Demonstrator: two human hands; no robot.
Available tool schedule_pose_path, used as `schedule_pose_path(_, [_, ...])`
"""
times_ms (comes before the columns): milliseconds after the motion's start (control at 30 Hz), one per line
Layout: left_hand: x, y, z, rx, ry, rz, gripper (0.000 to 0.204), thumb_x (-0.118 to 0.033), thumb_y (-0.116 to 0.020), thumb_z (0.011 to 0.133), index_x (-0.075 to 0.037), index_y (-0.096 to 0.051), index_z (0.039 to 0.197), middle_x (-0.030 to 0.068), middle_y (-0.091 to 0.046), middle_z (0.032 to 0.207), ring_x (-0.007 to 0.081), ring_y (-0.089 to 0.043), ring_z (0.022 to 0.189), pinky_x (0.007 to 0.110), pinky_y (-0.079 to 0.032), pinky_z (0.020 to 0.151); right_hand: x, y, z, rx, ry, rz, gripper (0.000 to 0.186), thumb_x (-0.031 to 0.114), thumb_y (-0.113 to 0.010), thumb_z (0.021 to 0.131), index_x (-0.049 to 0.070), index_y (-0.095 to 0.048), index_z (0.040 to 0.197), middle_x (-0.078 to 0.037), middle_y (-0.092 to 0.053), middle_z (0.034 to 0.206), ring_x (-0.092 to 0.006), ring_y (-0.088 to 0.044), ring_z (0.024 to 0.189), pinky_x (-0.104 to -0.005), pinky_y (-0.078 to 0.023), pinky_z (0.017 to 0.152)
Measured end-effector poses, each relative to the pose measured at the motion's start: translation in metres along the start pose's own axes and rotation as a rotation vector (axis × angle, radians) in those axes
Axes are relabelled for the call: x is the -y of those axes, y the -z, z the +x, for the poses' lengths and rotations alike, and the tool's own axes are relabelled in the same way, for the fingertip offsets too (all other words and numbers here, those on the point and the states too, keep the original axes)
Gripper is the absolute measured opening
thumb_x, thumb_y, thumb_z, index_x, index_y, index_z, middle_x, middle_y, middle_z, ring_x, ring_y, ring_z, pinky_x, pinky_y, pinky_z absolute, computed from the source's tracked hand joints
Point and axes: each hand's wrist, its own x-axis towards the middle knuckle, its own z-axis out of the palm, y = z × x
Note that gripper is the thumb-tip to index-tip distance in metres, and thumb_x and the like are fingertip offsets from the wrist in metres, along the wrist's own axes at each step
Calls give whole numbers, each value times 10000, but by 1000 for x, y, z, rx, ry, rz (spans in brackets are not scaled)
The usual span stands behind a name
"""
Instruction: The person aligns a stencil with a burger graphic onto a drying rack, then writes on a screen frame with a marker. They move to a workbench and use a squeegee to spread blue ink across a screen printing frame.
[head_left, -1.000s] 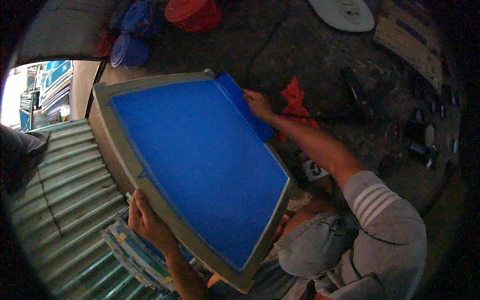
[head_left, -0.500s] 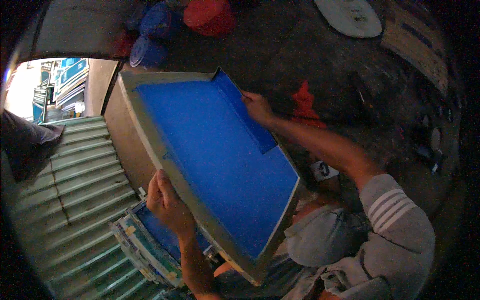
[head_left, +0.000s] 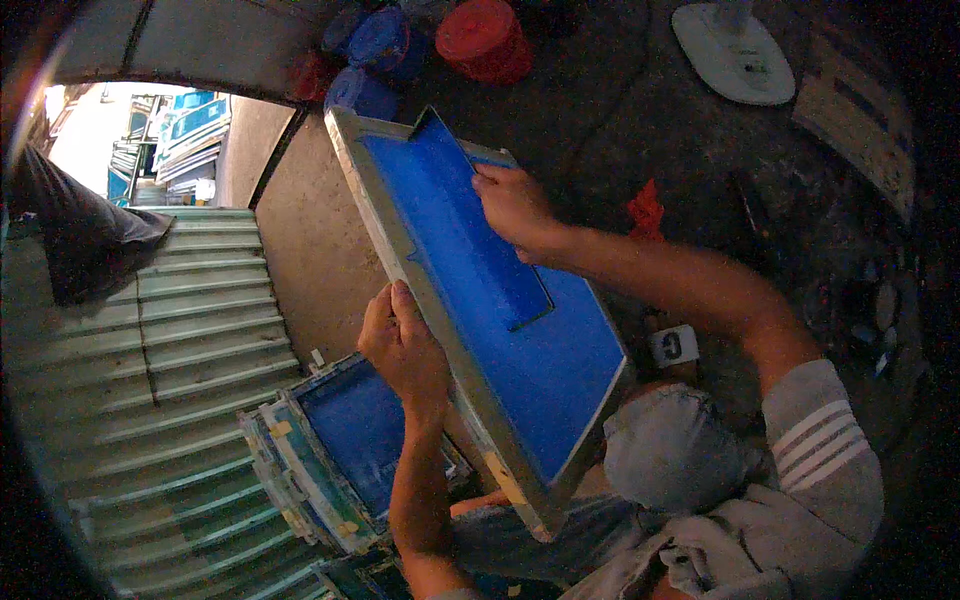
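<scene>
A screen-printing frame (head_left: 580,400) with blue-coated mesh leans tilted before me. My left hand (head_left: 405,345) is closed on its left rail, thumb over the edge. My right hand (head_left: 518,208) grips a scoop coater (head_left: 475,245), a long trough with blue emulsion, and its long edge lies along the mesh. The coater slants from the frame's upper end toward its middle. My right fingers partly hide the coater's outer edge.
Left of the frame, several smaller screens (head_left: 365,430) are stacked beside a corrugated metal sheet (head_left: 190,360). Dark cloth (head_left: 95,235) hangs over its far end. Beyond are a red bucket (head_left: 485,45), blue buckets (head_left: 380,45) and a white oval base (head_left: 740,60).
My right hand and the coater have shifted from the right side toward the middle of the mesh. In the picture, the frame and left hand sit farther right and look more steeply tilted.
</scene>
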Motion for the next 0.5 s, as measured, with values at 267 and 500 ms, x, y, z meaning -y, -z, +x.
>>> schedule_pose_path(267, [-3,-8,1,-26,-84,73,336,-217,-522,986,20,-592,759,91,-517,636,186,-461,595,376,-366,579,11,-22,13,41,123,255,223,178,-490,981,38,-664,976,-12,-585,769,-94,-485,697,-322,-429,674])
schedule_pose_path(500, [-1,-10,6,71,97,-166,371,-269,-482,1024,32,-673,918,74,-642,756,154,-562,656,322,-440,611,9,-9,19,188,4,470,251,200,-495,987,44,-670,1078,-57,-681,956,-147,-637,840,-357,-522,794])
